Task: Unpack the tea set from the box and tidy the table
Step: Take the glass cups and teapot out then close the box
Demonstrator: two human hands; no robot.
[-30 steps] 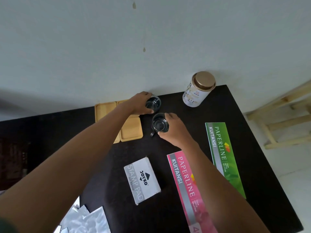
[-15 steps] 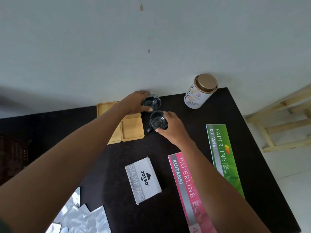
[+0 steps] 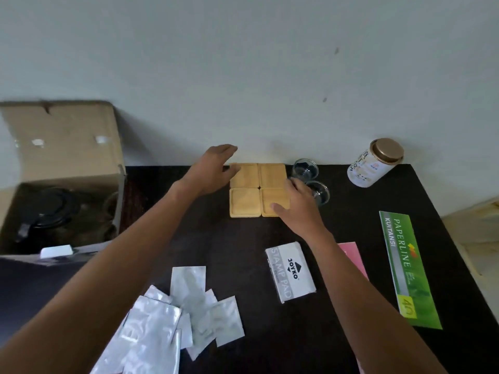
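Dark counter (image 3: 351, 238) against a pale wall: both hands, left (image 3: 213, 171) and right (image 3: 298, 209), rest with fingers released on four wooden coasters (image 3: 247, 202), glasses (image 3: 306, 168) beside. Next, probably, the kettle (image 3: 51, 211) waiting in the box (image 3: 67, 147).

open hands (image 3: 213, 168) (image 3: 298, 206), four wooden coasters (image 3: 259, 189)

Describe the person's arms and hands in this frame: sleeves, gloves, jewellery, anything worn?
Both forearms are bare from the frame edge to the wrist; no sleeve shows anywhere in view. The left hand and right hand wear no gloves. No watch, bracelet or ring can be seen on either, though fine detail is soft. No tape, markings or cables on the arms.
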